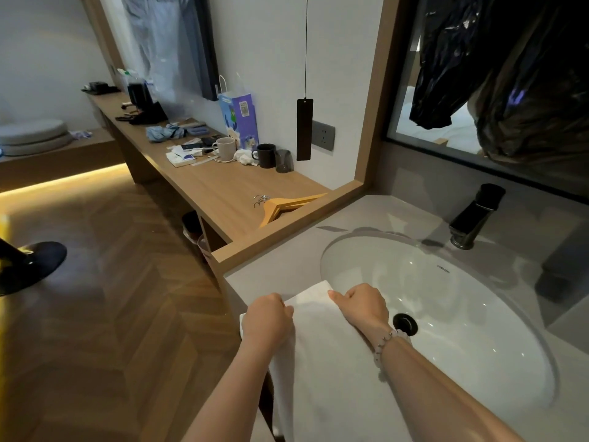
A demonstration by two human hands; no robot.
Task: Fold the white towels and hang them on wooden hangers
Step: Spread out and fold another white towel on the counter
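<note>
1. Now both hands grip the white towel's [322,362] far edge: the left hand [269,317] is curled round one corner, and the right hand [361,306] pinches the other, thumb flat on top.
2. The towel lies on the grey counter [287,260] at the sink's [430,298] left rim, hanging over the front.
3. Stacked wooden hangers [283,207] lie well apart on the wooden shelf [223,186], behind a raised ledge [287,231].

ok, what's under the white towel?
The towel lies on the grey counter, its right side reaching the sink rim, its near end hanging off the front edge. The left hand and right hand grip its far edge. Anything else beneath is hidden.
</note>
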